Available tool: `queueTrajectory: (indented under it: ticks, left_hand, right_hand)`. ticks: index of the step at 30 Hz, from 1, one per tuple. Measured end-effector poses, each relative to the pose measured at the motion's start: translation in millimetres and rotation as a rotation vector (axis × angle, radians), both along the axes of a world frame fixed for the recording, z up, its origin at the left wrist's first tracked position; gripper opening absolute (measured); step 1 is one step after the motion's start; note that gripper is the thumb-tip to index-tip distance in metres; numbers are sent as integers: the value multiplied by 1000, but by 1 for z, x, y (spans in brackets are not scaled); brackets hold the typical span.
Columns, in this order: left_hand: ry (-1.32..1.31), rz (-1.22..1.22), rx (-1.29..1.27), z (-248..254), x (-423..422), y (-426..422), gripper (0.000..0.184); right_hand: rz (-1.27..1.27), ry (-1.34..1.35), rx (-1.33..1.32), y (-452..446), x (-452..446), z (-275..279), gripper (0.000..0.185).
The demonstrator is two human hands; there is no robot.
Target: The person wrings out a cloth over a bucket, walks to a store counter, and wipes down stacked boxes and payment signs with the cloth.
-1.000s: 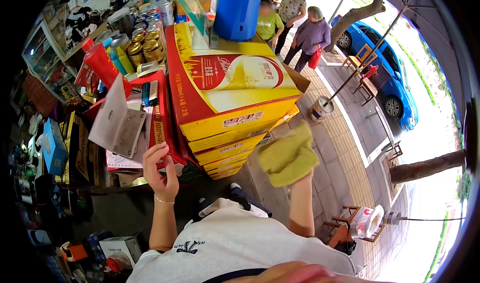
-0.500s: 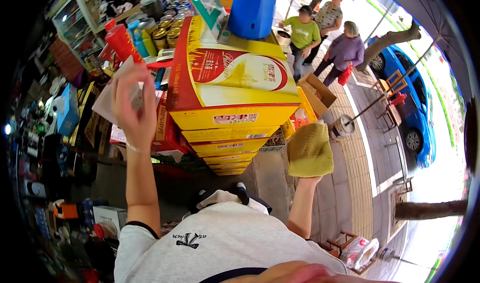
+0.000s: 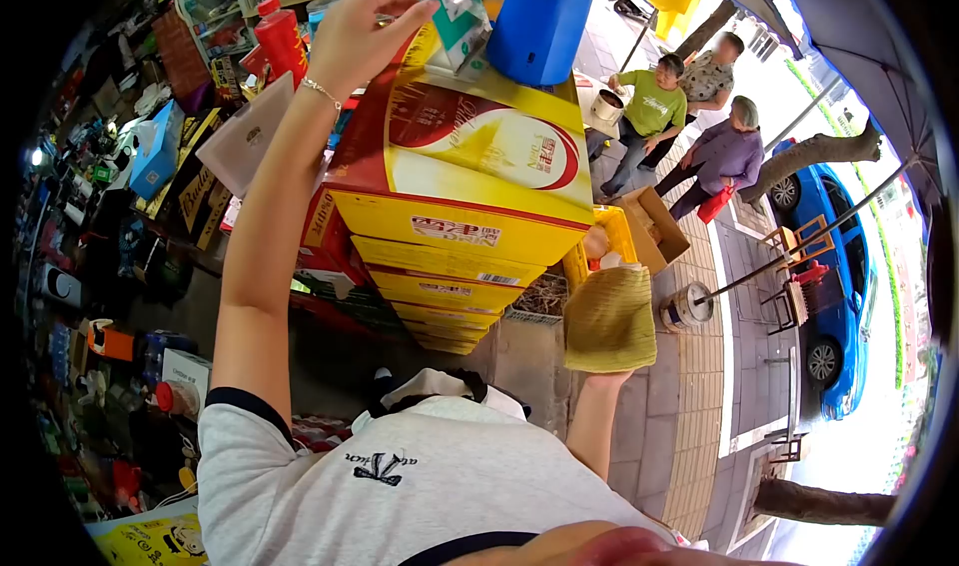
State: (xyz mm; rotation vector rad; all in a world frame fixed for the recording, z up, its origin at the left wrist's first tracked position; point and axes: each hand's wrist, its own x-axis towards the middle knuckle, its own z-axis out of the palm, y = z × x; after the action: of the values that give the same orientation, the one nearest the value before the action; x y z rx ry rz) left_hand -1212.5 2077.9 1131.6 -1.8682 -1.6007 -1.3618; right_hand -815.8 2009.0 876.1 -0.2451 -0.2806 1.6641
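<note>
My left hand [image 3: 370, 36], a bracelet at its wrist, reaches over the left edge of the stacked yellow beer cartons [image 3: 479, 156]. Its thumb and fingers are apart, with nothing visible in them, close to a teal card with a code [image 3: 450, 1]. The fingertips are partly out of sight. Beside the card, a blue cylinder container [image 3: 539, 28] stands on the top carton. My right hand [image 3: 604, 381] is low on the right, holding a folded yellow-green cloth [image 3: 611, 321] that covers most of its fingers.
A translucent plastic lid [image 3: 245, 141] and a red bottle [image 3: 282, 41] are left of the cartons. To the right are a yellow crate [image 3: 607, 231], a cardboard box [image 3: 654, 228] and a pole in a bucket [image 3: 687, 308]. Several people stand beyond, near a blue car [image 3: 844, 296].
My left hand has moved forward and right, from beside the cartons to near the teal card. My right hand with the cloth has shifted slightly down and left. The view has turned a little.
</note>
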Motion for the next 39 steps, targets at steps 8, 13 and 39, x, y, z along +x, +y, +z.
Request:
queueTrajectory:
  ticks: [8,13,39]
  left_hand:
    - [142,187,92,12,19,-13,32]
    - [-102,222,-69,22,11,-35,56]
    - [-351,-406,-174,-47,-1,-112,32]
  right_hand:
    - [-55,-64,10,-4,-20,29,48]
    - [38,-15,73,-1,-25,6,50]
    - [-253,-153,168,7,-17,82,61]
